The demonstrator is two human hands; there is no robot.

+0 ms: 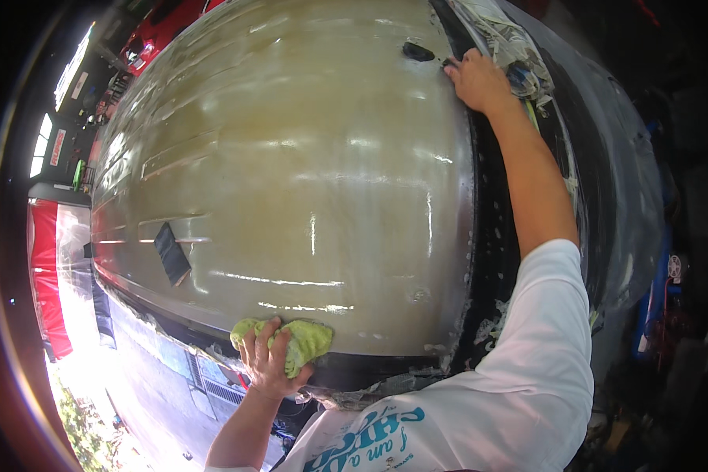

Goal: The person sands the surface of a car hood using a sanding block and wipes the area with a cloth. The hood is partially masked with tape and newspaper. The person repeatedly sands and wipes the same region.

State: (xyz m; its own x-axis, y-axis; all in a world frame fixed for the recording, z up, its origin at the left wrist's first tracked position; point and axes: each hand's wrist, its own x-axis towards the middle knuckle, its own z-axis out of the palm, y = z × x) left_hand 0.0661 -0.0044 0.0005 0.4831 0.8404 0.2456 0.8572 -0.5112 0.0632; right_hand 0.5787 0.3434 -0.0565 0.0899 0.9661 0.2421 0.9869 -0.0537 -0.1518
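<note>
A broad, glossy beige-grey vehicle roof panel (291, 189) fills the middle of the view, with wet-looking streaks of light on it. At its near edge my left hand (269, 362) is closed on a yellow-green cloth (310, 343), which is bunched against the panel. My right arm reaches to the far right edge of the roof. There my right hand (480, 82) is closed, fingertips at the panel's dark border. A small dark bit shows at those fingertips, too small to name. Just left of it lies a black oval piece (418, 52).
A dark rectangular sheet (171, 253) lies on the roof's left part. Crumpled masking paper and plastic (519, 49) run along the right side, and clear plastic sheeting (625, 189) hangs beyond. A red vehicle (145, 41) stands at the far left.
</note>
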